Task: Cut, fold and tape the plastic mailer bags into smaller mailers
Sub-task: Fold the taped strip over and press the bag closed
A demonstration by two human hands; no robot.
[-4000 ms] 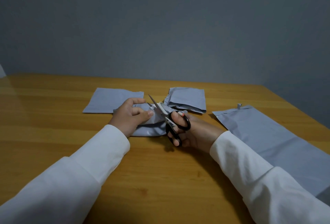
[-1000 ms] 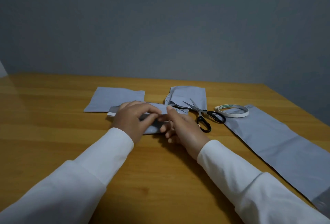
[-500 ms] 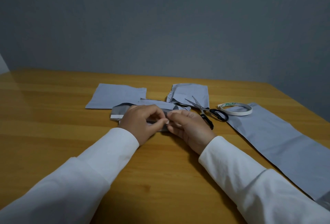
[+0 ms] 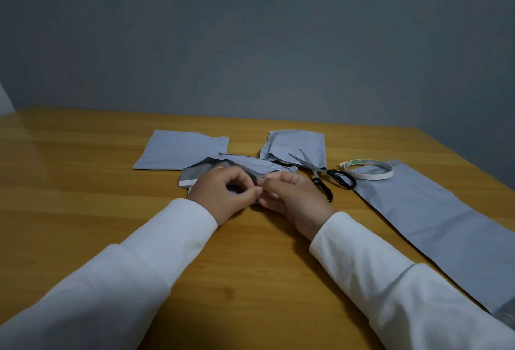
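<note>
1. Hands meet mid-table: left hand [image 4: 223,192] and right hand [image 4: 289,196], fingers curled, both pinch the mailer piece [image 4: 245,167].
2. Scissors [image 4: 323,174] and tape [image 4: 367,172] lie right of them, tape on the long mailer [image 4: 434,218].

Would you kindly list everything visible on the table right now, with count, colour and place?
cut mailer piece: one, grey, centre, pinched by both hands
flat mailer pieces: two, grey, far left and far centre
long mailer bag: one, grey, right side
scissors: one, black handles, right of the hands, blades open
tape roll: one, white, on the long bag's far end
table: one, wooden
wall: grey, behind
left hand: one, white sleeve
right hand: one, white sleeve
</note>
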